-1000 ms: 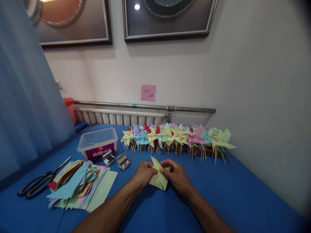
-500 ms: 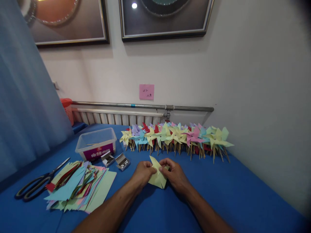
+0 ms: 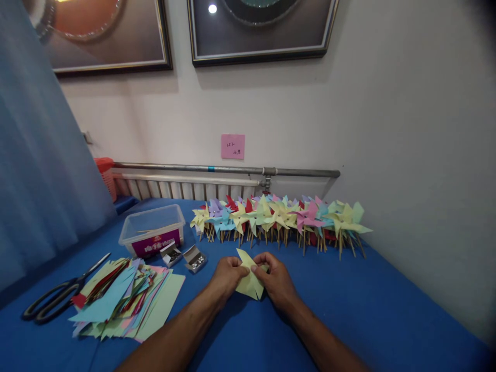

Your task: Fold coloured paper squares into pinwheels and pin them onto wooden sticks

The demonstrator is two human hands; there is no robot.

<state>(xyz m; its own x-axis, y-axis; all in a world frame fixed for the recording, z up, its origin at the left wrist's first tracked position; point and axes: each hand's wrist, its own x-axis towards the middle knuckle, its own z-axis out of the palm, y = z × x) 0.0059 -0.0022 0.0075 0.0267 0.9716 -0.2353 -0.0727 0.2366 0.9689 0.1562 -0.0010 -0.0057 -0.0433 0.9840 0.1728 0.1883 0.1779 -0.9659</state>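
Fingers (image 3: 248, 269) of both hands pinch the yellow paper pinwheel (image 3: 250, 281) at its middle; thin, bendy paper, easily creased.

You pinch pale yellow paper (image 3: 250, 283) over a blue table (image 3: 368, 305); behind it, pinwheels (image 3: 279, 217) in yellow, green, pink, purple, red.

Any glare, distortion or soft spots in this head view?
Head view: a lamp glares off the framed picture glass; wide-angle bending at the edges, dark corner top right; hands and yellow paper evenly lit and sharp; forearms cast soft shadows on the blue table.
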